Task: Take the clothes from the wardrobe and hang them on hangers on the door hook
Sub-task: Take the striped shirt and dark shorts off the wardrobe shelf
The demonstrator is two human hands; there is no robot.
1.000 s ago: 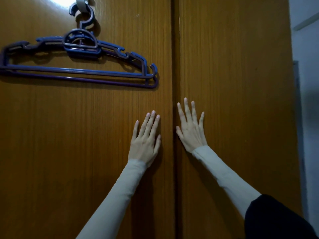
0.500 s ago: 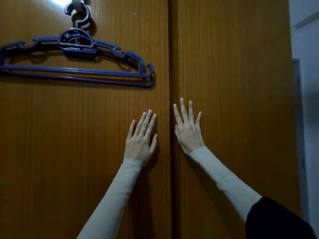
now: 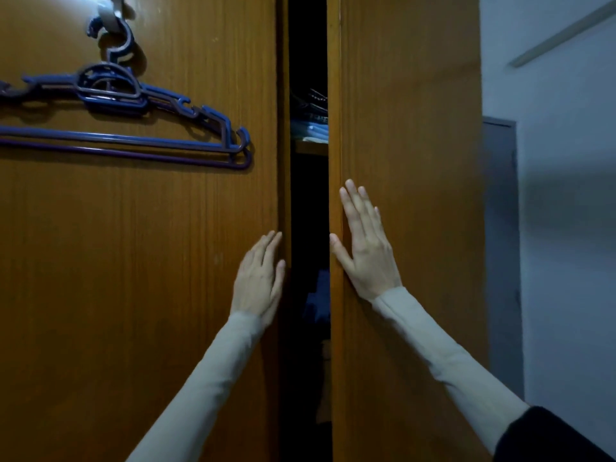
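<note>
Early stage: brown wooden wardrobe doors (image 3: pixel 400 128) barely ajar. Left hand (image 3: pixel 258 278) and right hand (image 3: pixel 366 248) flat, fingers straight, gripping nothing. Folded clothes (image 3: pixel 311 128) inside at centre gap; blue plastic hangers (image 3: pixel 133 128) bare upper left on door hook (image 3: pixel 111 15).

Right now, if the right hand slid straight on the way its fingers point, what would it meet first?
Nothing but door, it seems: the right hand lies flat on the right wardrobe door, fingers pointing up along its inner edge, and the bare wood runs on to the frame's top.

Both arms in snug, long beige sleeves ending at the wrists of the bare left hand (image 3: pixel 258 281) and right hand (image 3: pixel 366 248); black outer cuff over right forearm, no rings, watch.
</note>
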